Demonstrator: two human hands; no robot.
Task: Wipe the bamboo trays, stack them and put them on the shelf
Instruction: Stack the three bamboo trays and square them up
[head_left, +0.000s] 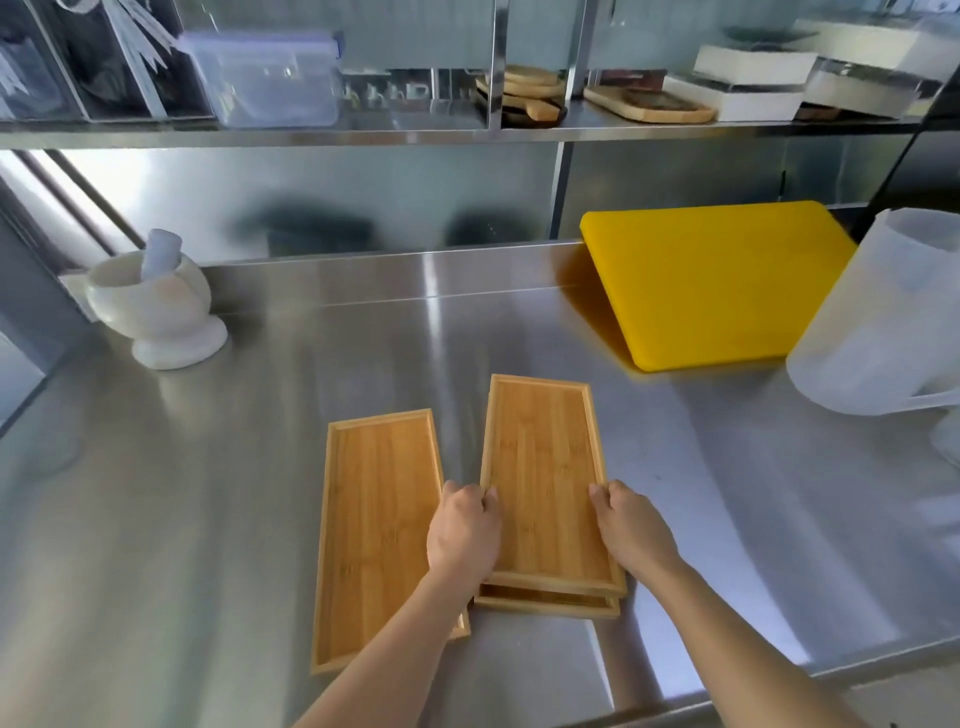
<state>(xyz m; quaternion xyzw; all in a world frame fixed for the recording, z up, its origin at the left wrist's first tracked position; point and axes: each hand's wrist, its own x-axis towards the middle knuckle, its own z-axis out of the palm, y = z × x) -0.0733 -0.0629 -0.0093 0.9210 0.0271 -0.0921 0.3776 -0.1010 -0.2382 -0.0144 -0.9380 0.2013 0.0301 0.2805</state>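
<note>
Now both hands grasp 1 bamboo tray (545, 483) by its long sides, left hand (464, 527) and right hand (631, 527), above another tray (548, 603) on the steel counter (208, 519). Just left lies a 3rd tray (376, 530).

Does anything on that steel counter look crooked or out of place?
Only slightly: the top bamboo tray held by both hands sits skewed on the bamboo tray beneath it, edges not lined up. The yellow plastic cutting board leans propped up at its back edge, not flat.
</note>
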